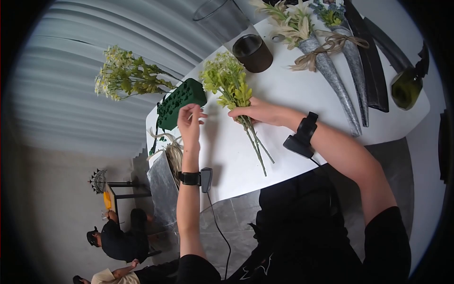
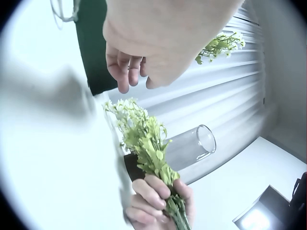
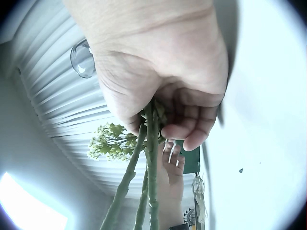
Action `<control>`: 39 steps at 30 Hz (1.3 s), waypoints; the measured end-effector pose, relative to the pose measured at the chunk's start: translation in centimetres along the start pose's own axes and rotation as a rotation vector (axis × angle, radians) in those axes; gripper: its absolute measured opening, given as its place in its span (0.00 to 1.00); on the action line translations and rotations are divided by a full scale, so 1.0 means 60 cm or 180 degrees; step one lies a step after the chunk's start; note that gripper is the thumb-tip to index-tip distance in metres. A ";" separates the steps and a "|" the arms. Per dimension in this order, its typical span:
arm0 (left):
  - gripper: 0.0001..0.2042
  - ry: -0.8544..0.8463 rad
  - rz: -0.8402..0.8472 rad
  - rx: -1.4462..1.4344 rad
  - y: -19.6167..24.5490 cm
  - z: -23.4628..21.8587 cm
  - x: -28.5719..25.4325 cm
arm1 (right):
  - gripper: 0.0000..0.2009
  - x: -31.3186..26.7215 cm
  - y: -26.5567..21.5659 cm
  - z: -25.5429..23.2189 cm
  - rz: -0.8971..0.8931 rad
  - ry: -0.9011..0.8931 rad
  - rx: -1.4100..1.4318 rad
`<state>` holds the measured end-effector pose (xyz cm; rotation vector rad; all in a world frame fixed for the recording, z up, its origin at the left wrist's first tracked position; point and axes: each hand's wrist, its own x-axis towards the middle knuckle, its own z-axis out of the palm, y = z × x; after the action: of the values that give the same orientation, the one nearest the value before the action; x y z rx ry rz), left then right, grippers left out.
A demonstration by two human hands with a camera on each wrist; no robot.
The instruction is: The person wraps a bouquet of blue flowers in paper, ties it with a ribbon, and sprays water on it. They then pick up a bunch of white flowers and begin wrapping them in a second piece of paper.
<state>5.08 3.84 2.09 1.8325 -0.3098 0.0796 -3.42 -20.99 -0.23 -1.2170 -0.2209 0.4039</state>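
My right hand [image 1: 259, 112] grips a bunch of artificial flowers [image 1: 228, 78] by its stems, the small pale blossoms pointing away from me. Several green stems [image 3: 151, 182] stick out below the fist in the right wrist view. My left hand [image 1: 190, 124] hovers beside the green floral foam block [image 1: 182, 102], fingers loosely bent and holding nothing. In the left wrist view that hand [image 2: 144, 48] hangs above the bunch. Another spray of white flowers [image 1: 125, 78] leans out past the block, its stems reaching the block's far edge.
Behind the bunch stand a dark cup [image 1: 253, 53] and a clear glass vase [image 1: 220, 21]. Two grey cone bouquets [image 1: 331, 75] with bows lie at the right, near a green bottle [image 1: 406, 89]. Grey wrapping [image 1: 163, 189] hangs at the left edge. People [image 1: 120, 241] are in the background.
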 end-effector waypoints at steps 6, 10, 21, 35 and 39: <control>0.10 -0.0594 -0.0260 -0.0568 0.012 0.047 -0.043 | 0.12 0.006 0.009 -0.004 0.0049 0.0028 -0.0043; 0.10 -0.1285 -0.0504 -0.1008 0.008 0.068 -0.058 | 0.14 0.001 0.003 0.002 0.0009 0.0098 -0.0064; 0.11 -0.1913 -0.0440 -0.1578 0.003 0.069 -0.085 | 0.14 -0.001 -0.001 0.015 0.0016 0.0368 -0.0069; 0.17 -0.1742 -0.0211 -0.1659 0.000 0.080 -0.092 | 0.14 0.003 0.014 -0.001 -0.0010 0.0538 -0.0206; 0.18 -0.1854 -0.0207 -0.1780 -0.002 0.082 -0.093 | 0.14 0.005 0.006 0.008 -0.0032 0.0552 -0.0239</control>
<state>-0.78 0.13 -0.58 1.2723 -0.6094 -0.5455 -3.38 -20.35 -0.45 -1.3168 -0.0936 0.2813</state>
